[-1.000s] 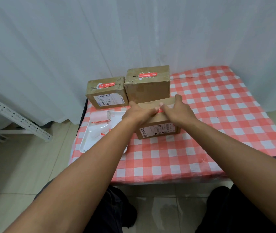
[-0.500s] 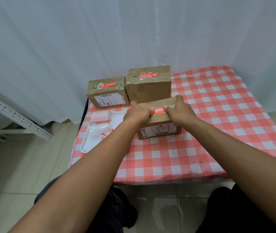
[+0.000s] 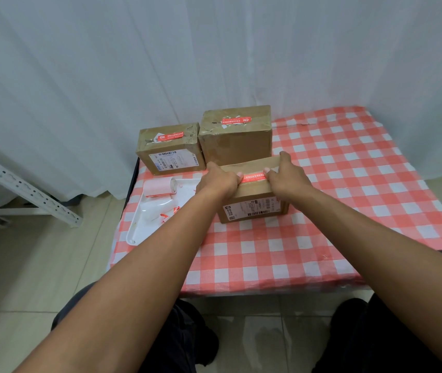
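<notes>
A brown cardboard box (image 3: 255,208) with a white shipping label on its near side stands on the checked table (image 3: 349,211). A red sticker strip (image 3: 253,176) runs across its top. My left hand (image 3: 217,181) grips the box's left end with curled fingers, thumb tip on the strip's left end. My right hand (image 3: 285,175) lies over the right part of the top. Its fingers reach to the far edge and its thumb presses the strip's right end.
Two more taped boxes stand behind, one at the back left (image 3: 170,149) and a taller one (image 3: 237,134) beside it. A white tray (image 3: 139,227) at the table's left edge holds a pink label roll (image 3: 159,187) and red scraps. A metal frame (image 3: 23,187) stands on the floor at left.
My thumbs have slid apart along the red strip, so more of it shows between them. The box and the other things have stayed in place.
</notes>
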